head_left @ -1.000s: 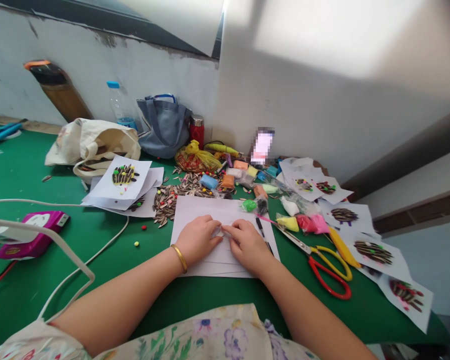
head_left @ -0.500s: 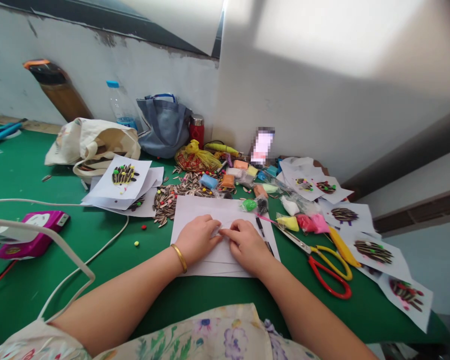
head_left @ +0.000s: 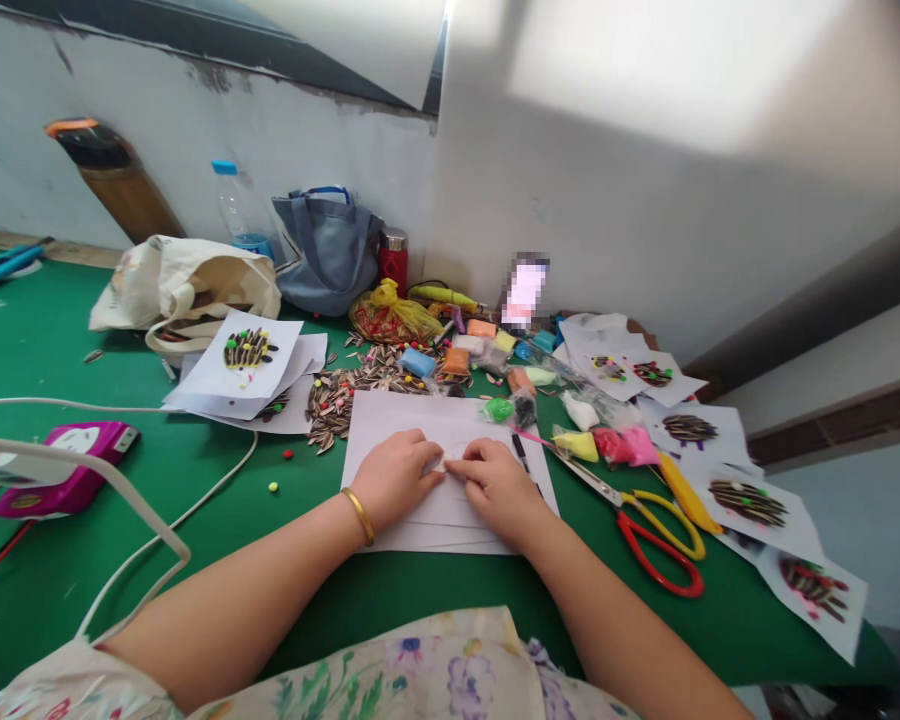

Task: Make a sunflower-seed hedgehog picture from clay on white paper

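Observation:
A small stack of white paper sheets (head_left: 397,415) lies on the green table (head_left: 195,470) right in front of me. My left hand (head_left: 394,478), with a gold bangle on the wrist, rests on the paper with its fingers curled. My right hand (head_left: 499,490) lies beside it, fingers bent, and the fingertips of both hands meet in a pinch near the middle of the sheet. Whatever sits between the fingertips is too small to make out. A heap of striped sunflower seeds (head_left: 345,390) lies just beyond the paper's far left corner.
Red-and-yellow scissors (head_left: 656,535) lie to the right, by clay lumps (head_left: 607,445) and sheets with seed pictures (head_left: 750,500). More seed pictures (head_left: 247,355), bags (head_left: 187,285), a bottle (head_left: 240,205) and a red flask (head_left: 394,260) stand behind. A pink device (head_left: 67,465) and white cables (head_left: 120,500) lie left.
My right hand has crept slightly left towards my left hand, closing the gap between the fingertips. Everything else stays where it was.

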Tool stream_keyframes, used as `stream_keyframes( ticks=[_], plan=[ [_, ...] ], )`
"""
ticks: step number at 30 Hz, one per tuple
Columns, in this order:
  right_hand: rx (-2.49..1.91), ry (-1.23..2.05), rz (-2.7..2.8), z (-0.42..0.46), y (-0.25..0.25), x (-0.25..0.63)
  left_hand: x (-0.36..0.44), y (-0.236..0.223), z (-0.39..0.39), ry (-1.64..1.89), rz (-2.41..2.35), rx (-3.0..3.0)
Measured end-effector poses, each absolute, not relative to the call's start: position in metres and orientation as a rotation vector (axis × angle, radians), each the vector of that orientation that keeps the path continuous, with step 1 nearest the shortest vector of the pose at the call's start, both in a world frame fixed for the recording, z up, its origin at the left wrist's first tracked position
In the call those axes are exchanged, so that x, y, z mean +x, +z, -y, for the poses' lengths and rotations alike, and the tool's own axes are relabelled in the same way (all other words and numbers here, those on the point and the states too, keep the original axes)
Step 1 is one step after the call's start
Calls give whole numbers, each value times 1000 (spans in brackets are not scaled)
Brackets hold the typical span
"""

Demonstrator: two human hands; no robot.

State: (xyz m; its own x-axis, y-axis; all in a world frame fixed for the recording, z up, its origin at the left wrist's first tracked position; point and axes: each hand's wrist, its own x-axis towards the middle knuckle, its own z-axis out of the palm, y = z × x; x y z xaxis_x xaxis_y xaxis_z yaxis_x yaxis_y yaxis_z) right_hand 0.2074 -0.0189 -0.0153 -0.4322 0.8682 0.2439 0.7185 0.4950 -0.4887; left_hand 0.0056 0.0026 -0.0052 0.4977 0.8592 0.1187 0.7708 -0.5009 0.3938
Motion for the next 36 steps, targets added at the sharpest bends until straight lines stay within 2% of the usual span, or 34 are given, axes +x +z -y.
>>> stream_keyframes(
  ticks=[36],
  plan=[
    [-1220,495,2299,20,-12,213,4,-6,-3,452,-1366,2431]
  ],
)
